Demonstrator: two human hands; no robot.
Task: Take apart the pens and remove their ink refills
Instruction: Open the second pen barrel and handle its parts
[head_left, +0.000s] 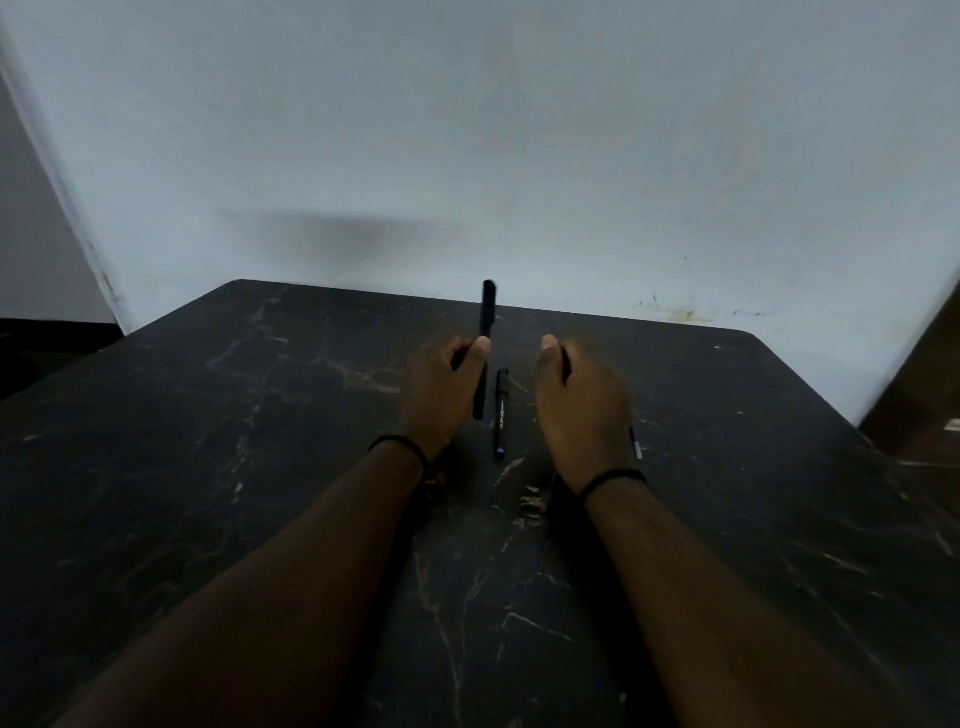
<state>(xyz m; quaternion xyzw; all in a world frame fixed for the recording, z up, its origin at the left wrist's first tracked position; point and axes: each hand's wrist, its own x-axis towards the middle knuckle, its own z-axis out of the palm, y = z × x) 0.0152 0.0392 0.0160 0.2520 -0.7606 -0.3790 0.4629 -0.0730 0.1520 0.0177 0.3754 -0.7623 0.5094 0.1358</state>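
A: From the head camera, how far along is it?

B: Early to midway, I'd judge. The left hand (447, 384) is closed around a black pen body (484, 348), held upright above the middle of the dark marbled surface (208, 467). A second pen (501, 413) lies whole between the hands, toward the far edge, so it is not yet taken apart.

A: And the right hand (582, 405)?

B: Curled round something thin and dark by the thumb, perhaps a cap or tip piece; I cannot tell which. A slim pale-tipped rod (636, 444), possibly a refill, pokes out just beside that wrist.

A: Anything unclear?

B: The light is dim. Whether the held pen is empty is hidden, and the rod is partly covered by the hand.
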